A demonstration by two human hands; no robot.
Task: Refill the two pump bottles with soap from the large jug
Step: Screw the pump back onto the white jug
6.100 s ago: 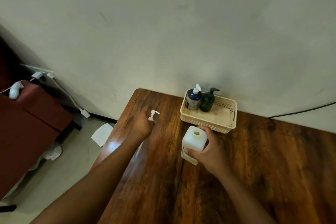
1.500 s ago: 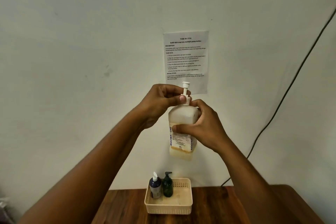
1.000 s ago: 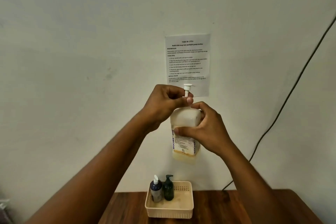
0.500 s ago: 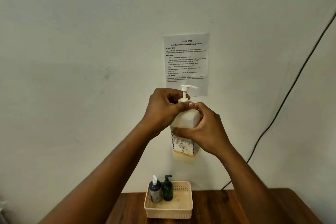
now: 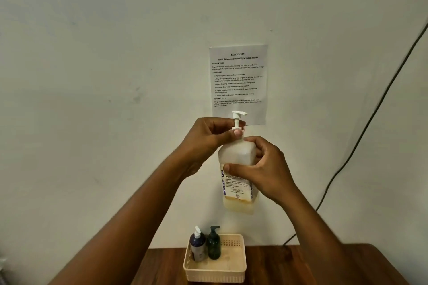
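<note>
Turn the pump collar square to the neck, the jug upright, until it seats; a tilted start would likely cross-thread. The left hand (image 5: 203, 143) pinches the pump head (image 5: 237, 122) at its collar. The right hand (image 5: 261, 169) wraps the large jug (image 5: 238, 178), held aloft above the desk (image 5: 301, 266); its fingers (image 5: 234, 168) cross the label's top edge.

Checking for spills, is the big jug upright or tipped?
Upright: the jug hangs vertical between both hands, white pump on top.

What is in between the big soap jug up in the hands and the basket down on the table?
Nothing. In the head view, only bare wall shows between the jug and the basket.
</note>
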